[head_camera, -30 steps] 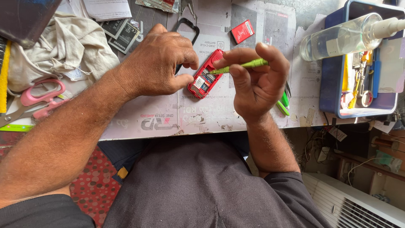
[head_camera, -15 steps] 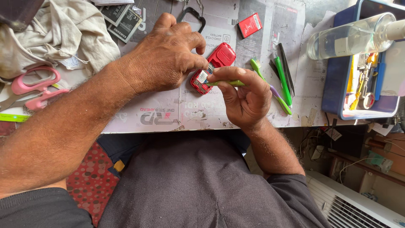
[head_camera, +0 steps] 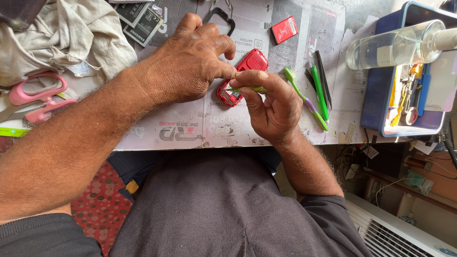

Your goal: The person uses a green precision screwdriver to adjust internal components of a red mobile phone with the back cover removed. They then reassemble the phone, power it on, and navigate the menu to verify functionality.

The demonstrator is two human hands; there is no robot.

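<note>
We are working on a small red phone [head_camera: 242, 76] that is lying on the desk [head_camera: 190, 135], close to the front edge. Our left hand [head_camera: 188, 64] is pressing down on it, with the fingers curled over its top to keep it from sliding. Our right hand [head_camera: 271, 107] is pinching a thin green tool [head_camera: 250, 89] between thumb and fingers, and the tip is poking into the open lower end of the phone. We think we are in the middle of picking or prying at something small inside it. The next move is calling for a steady, gentle push, because the tip is thin and the part is tiny. We cannot tell what the tip is touching inside.

The desk is covered with printed paper, and it is looking worn and spotty. A green toothbrush [head_camera: 304, 97] is lying just beside our right hand, with two more thin tools next to it. A small red flat block [head_camera: 284, 29] is sitting further back. A black loop [head_camera: 220, 16] is peeking out behind our left hand. On the right, a blue tray [head_camera: 376, 102] is holding little tools, and a clear bottle [head_camera: 395, 45] is lying across its top. On the left, pink scissors [head_camera: 33, 97] are resting near a crumpled cloth [head_camera: 62, 43], and dark flat packs [head_camera: 140, 21] are lying above it. Under the desk we are seeing wires and a white slatted box on the floor.
</note>
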